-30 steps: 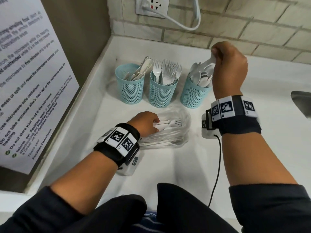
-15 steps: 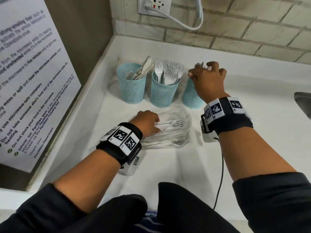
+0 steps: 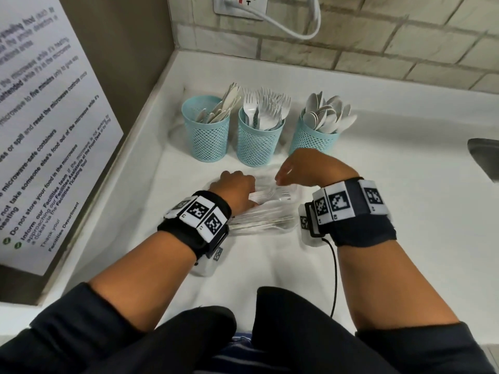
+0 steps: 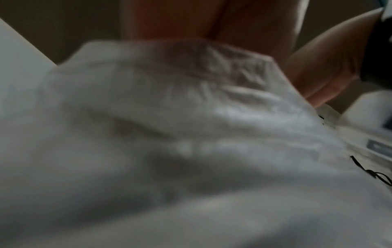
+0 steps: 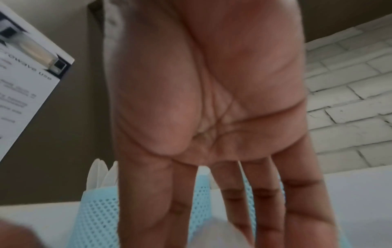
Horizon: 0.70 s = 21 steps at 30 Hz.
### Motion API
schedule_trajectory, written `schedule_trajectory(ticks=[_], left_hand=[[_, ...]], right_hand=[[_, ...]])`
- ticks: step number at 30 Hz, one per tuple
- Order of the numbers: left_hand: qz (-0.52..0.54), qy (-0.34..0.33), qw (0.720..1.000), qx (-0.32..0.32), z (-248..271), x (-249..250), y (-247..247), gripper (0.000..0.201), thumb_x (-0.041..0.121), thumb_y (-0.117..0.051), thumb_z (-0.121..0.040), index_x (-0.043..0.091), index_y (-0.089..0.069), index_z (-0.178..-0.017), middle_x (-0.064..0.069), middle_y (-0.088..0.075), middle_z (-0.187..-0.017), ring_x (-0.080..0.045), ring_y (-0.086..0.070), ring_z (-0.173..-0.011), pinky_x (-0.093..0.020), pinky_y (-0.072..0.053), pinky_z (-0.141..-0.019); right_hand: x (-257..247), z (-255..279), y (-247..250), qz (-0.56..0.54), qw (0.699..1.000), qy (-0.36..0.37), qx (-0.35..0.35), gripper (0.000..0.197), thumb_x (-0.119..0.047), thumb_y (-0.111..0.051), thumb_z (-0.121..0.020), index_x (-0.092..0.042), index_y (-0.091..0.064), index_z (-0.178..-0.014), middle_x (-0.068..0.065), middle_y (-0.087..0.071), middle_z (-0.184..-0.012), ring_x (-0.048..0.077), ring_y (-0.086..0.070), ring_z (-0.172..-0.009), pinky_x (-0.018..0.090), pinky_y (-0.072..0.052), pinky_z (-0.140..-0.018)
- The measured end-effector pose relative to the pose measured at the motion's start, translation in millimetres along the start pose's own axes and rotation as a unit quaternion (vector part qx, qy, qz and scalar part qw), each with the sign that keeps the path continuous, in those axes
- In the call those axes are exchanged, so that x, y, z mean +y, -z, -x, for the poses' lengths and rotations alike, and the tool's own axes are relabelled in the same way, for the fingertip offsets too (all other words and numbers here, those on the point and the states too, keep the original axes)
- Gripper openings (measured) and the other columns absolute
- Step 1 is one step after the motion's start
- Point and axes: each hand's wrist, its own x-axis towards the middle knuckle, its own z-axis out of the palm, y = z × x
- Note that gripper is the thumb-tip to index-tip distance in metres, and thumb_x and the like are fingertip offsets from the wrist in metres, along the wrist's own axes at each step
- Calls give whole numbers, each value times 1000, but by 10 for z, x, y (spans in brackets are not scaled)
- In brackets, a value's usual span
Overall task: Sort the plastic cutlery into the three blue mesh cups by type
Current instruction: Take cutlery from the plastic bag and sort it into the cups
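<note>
Three blue mesh cups stand in a row at the back of the white counter. The left cup [image 3: 206,133] holds knives [image 3: 224,106], the middle cup [image 3: 258,144] forks [image 3: 267,109], and the right cup [image 3: 313,139] spoons [image 3: 326,112]. In front of them lies a clear plastic bag [image 3: 270,211] with white cutlery inside. My left hand [image 3: 237,188] grips the bag's left end with curled fingers. My right hand [image 3: 286,174] hovers just above the bag's right side, empty. The right wrist view shows its palm [image 5: 212,100] flat with straight fingers, and a mesh cup [image 5: 99,218] behind them. The left wrist view shows only the blurred bag [image 4: 191,134].
A printed notice [image 3: 40,130] leans along the left wall. A socket with a white cable [image 3: 291,28] sits on the brick wall behind. A sink edge [image 3: 486,157] shows at the far right. A black wire [image 3: 334,279] hangs from my right wristband.
My right hand let go of a spoon in the right cup, then drew back and down to the bag, now empty. My left hand stayed on the bag.
</note>
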Motion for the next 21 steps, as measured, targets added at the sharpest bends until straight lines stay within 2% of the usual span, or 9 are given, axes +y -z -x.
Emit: schedule_trajectory(ticks=[3, 6, 8, 10, 12, 14, 16, 18, 21], left_hand=[[51, -7, 998, 27, 8, -29, 25, 35, 29, -66, -84, 9, -57, -110, -10, -59, -117, -27, -53, -109, -29, -41, -87], [82, -4, 996, 37, 1, -68, 50, 31, 30, -71, -79, 9, -58, -98, -9, -62, -108, -24, -55, -99, -27, -39, -78], [109, 3, 993, 38, -1, -93, 56, 29, 31, -73, -77, 13, -55, -89, -7, -60, -101, -20, -52, -89, -26, -37, -74], [137, 0, 990, 41, 2, -109, 61, 30, 31, -74, -76, 14, -51, -85, -5, -56, -93, -17, -48, -84, -25, -35, -71], [152, -11, 987, 52, 22, -115, 63, 29, 29, -74, -77, 14, -50, -84, -2, -54, -89, -16, -47, -81, -25, -34, -64], [161, -21, 985, 63, 53, -121, 55, 26, 25, -72, -79, 15, -50, -86, -4, -57, -91, -16, -48, -80, -25, -34, -61], [174, -27, 982, 65, 86, -122, 46, 24, 22, -70, -81, 13, -52, -94, -7, -61, -99, -16, -50, -83, -24, -35, -68], [182, -25, 982, 53, 117, -121, 51, 33, 24, -67, -84, 12, -51, -111, -10, -59, -113, -20, -53, -95, -23, -35, -77], [162, -30, 986, 22, 145, -117, 54, 49, 31, -63, -87, 12, -45, -128, -9, -52, -131, -22, -50, -116, -22, -34, -85]], right_hand=[[64, 12, -133, -37, 998, -38, -30, 46, -15, -66, -84, -13, -55, -129, 5, -49, -136, 26, -54, -117, 26, -46, -83], [125, 3, -218, -64, 995, -55, -51, 60, -7, -66, -81, -16, -45, -137, 3, -41, -142, 25, -52, -121, 35, -45, -100], [168, -22, -258, -61, 995, -53, -58, 65, -7, -66, -81, -19, -41, -140, 0, -36, -145, 24, -50, -123, 36, -43, -103], [202, -43, -273, -66, 994, -54, -65, 72, -7, -67, -79, -21, -36, -143, -2, -30, -148, 23, -49, -125, 37, -44, -103], [240, -35, -267, -89, 991, -63, -76, 81, -7, -70, -76, -24, -30, -145, -3, -31, -148, 21, -51, -120, 36, -48, -96], [278, -4, -265, -100, 988, -72, -98, 90, -14, -74, -75, -29, -23, -147, -1, -45, -138, 18, -53, -110, 23, -46, -74], [306, 26, -284, -102, 984, -76, -124, 100, -24, -77, -73, -33, -12, -148, 1, -53, -133, 20, -54, -116, 16, -31, -63], [313, 53, -299, -113, 982, -82, -131, 108, -27, -79, -69, -35, -5, -148, 2, -54, -134, 21, -56, -119, 16, -33, -62], [301, 63, -364, -147, 977, -85, -132, 110, -17, -77, -70, -32, -1, -148, 4, -69, -103, 20, -71, -86, 31, -54, -72]])
